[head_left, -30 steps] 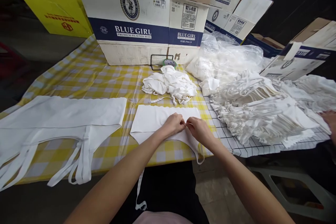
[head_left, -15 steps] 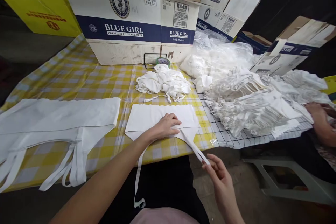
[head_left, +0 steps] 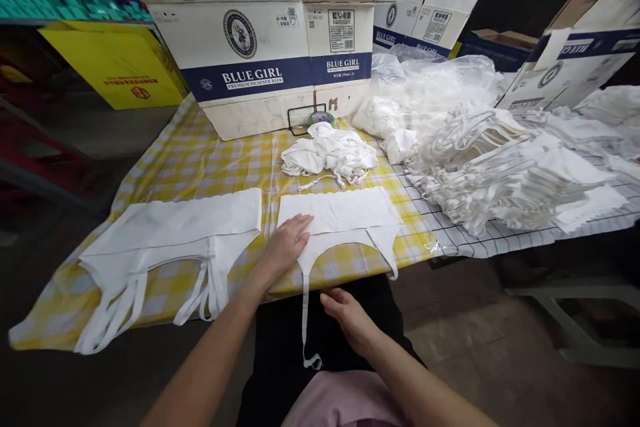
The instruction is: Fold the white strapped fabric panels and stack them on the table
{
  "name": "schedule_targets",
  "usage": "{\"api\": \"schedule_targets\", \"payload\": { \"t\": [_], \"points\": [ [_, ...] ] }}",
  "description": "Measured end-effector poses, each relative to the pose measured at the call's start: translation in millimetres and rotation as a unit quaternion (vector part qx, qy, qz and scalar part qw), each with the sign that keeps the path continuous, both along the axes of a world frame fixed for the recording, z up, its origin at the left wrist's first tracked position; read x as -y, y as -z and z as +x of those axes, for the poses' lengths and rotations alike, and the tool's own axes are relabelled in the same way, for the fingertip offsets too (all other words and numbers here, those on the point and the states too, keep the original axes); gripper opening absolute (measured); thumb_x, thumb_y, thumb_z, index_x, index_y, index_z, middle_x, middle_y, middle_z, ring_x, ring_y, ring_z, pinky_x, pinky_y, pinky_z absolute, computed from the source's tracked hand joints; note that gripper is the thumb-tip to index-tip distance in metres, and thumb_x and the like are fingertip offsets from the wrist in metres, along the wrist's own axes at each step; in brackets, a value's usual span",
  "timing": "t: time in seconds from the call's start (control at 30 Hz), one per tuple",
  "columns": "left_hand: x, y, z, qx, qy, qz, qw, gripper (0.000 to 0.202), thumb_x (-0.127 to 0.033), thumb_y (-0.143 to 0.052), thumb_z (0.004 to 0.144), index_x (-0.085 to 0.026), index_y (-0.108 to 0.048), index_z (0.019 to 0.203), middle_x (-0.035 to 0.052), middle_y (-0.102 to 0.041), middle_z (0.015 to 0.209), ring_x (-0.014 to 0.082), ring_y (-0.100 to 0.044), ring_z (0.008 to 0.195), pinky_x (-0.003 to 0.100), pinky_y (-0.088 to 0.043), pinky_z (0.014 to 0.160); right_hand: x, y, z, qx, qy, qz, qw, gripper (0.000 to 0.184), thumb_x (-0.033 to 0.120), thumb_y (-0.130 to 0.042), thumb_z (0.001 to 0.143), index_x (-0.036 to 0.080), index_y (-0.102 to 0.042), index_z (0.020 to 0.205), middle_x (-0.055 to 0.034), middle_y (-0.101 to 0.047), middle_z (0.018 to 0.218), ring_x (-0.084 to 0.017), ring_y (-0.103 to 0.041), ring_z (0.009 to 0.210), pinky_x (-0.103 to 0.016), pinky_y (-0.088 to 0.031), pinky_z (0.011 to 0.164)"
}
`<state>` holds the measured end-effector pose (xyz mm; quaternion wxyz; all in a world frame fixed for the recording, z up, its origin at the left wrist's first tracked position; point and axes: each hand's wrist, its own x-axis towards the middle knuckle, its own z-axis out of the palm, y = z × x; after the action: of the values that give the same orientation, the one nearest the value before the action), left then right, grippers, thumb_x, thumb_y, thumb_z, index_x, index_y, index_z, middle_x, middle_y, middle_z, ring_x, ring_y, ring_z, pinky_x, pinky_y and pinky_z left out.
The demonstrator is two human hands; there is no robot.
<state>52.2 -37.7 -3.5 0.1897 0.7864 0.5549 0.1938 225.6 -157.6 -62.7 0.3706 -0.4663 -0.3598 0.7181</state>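
Big beer carton here, its contents hidden; right of it, a clear bag bulging with white stuff! Before the carton, the white garment lies flat, wavy-edged, strap dangling. My left hand rests flat on it; my right hand, farther from the carton, hangs loosely, empty.

Looks like small garment workshop | shown by white garments laid flat on cloth-covered counter | stacked white pieces beside | beer cartons, plastic bagging behind
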Motion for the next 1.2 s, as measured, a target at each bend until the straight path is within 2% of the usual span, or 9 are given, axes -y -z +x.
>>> {"api": "schedule_targets", "payload": {
  "t": [0.13, 0.3, 0.47, 0.63, 0.8, 0.9, 1.03, 1.1, 1.2],
  "points": [
    [11.4, 14.6, -3.4, -0.05, 0.058, 0.003, 0.997, 0.045, -0.028, -0.038, 0.088, -0.022, -0.042, 0.132, 0.0025, -0.034, 0.144, 0.0194, -0.023, 0.135, 0.042, -0.017, 0.111, 3.3, -9.9, -26.8, -0.013, -0.044, 0.008, 0.999, 0.03, 0.045, -0.056, 0.081, 0.019, -0.068, 0.073, -0.0024, -0.066, 0.075, -0.019, -0.058, 0.08, -0.032, -0.039, 0.081],
    [10.0, 23.2, -4.8, -0.075, 0.063, 0.003, 0.995, 0.045, -0.031, -0.035, 0.09, -0.023, -0.038, 0.135, 0.002, -0.028, 0.146, 0.0206, -0.017, 0.137, 0.046, -0.013, 0.111, 32.8, -28.2, 8.8, -0.008, -0.041, 0.004, 0.999, 0.032, 0.042, -0.052, 0.085, 0.015, -0.066, 0.074, 0.0004, -0.055, 0.058, -0.012, -0.05, 0.06, -0.026, -0.037, 0.064],
    [7.1, 25.4, -5.4, -0.081, 0.067, -0.002, 0.994, 0.046, -0.033, -0.033, 0.091, -0.024, -0.036, 0.136, 0.0007, -0.025, 0.148, 0.0209, -0.015, 0.137, 0.046, -0.011, 0.111, 65.3, -62.0, 57.1, 0.009, 0.003, 0.004, 1.0, 0.032, 0.032, -0.053, 0.086, 0.019, -0.057, 0.115, 0.0012, -0.057, 0.067, -0.009, -0.049, 0.054, -0.024, -0.037, 0.058],
    [5.8, 27.1, -5.7, -0.09, 0.07, -0.009, 0.993, 0.046, -0.034, -0.032, 0.091, -0.023, -0.035, 0.136, 0.0008, -0.024, 0.148, 0.021, -0.013, 0.137, 0.046, -0.009, 0.111, 81.7, -99.3, 82.3, -0.06, -0.043, -0.017, 0.997, 0.019, 0.025, -0.051, 0.087, 0.014, -0.065, 0.094, -0.0065, -0.065, 0.077, -0.012, -0.061, 0.058, -0.025, -0.043, 0.059],
    [5.9, 24.2, -4.4, -0.092, 0.067, -0.017, 0.993, 0.046, -0.034, -0.032, 0.091, -0.024, -0.036, 0.136, 0.0011, -0.024, 0.148, 0.0209, -0.013, 0.137, 0.046, -0.009, 0.111, 76.2, -116.7, 91.9, -0.15, -0.085, 0.003, 0.985, 0.017, 0.023, -0.06, 0.082, 0.014, -0.065, 0.095, -0.0126, -0.069, 0.086, -0.019, -0.068, 0.07, -0.024, -0.047, 0.057],
    [7.2, 22.2, -3.8, -0.088, 0.064, -0.015, 0.994, 0.046, -0.033, -0.032, 0.091, -0.024, -0.036, 0.135, 0.0011, -0.024, 0.148, 0.0208, -0.013, 0.137, 0.047, -0.009, 0.11, 65.6, -116.7, 89.6, -0.156, -0.055, 0.029, 0.986, 0.014, 0.026, -0.065, 0.079, 0.015, -0.064, 0.087, -0.0089, -0.068, 0.079, -0.015, -0.065, 0.06, -0.02, -0.043, 0.049],
    [8.7, 19.6, -3.8, -0.082, 0.065, -0.013, 0.994, 0.045, -0.033, -0.033, 0.091, -0.024, -0.037, 0.135, 0.0026, -0.026, 0.147, 0.021, -0.014, 0.137, 0.048, -0.01, 0.11, 50.2, -120.7, 85.3, -0.095, 0.008, 0.084, 0.992, 0.024, 0.04, -0.064, 0.077, 0.016, -0.063, 0.078, -0.0004, -0.055, 0.056, -0.008, -0.047, 0.041, -0.021, -0.033, 0.04],
    [8.8, 18.7, -4.0, -0.08, 0.068, -0.011, 0.994, 0.045, -0.032, -0.033, 0.091, -0.024, -0.036, 0.135, 0.0031, -0.026, 0.147, 0.0212, -0.015, 0.137, 0.048, -0.011, 0.11, 43.5, -126.0, 86.0, -0.034, 0.046, 0.13, 0.99, 0.028, 0.045, -0.061, 0.078, 0.017, -0.063, 0.073, 0.0008, -0.047, 0.053, -0.01, -0.041, 0.045, -0.024, -0.033, 0.043],
    [7.6, 19.0, -4.7, -0.082, 0.066, -0.013, 0.994, 0.045, -0.032, -0.034, 0.09, -0.023, -0.037, 0.135, 0.0034, -0.026, 0.147, 0.0215, -0.016, 0.137, 0.048, -0.011, 0.11, 34.0, -136.0, 89.0, 0.026, 0.098, 0.192, 0.976, 0.029, 0.046, -0.056, 0.08, 0.02, -0.061, 0.068, -0.0037, -0.05, 0.067, -0.016, -0.048, 0.063, -0.029, -0.041, 0.058]
  ]
}}
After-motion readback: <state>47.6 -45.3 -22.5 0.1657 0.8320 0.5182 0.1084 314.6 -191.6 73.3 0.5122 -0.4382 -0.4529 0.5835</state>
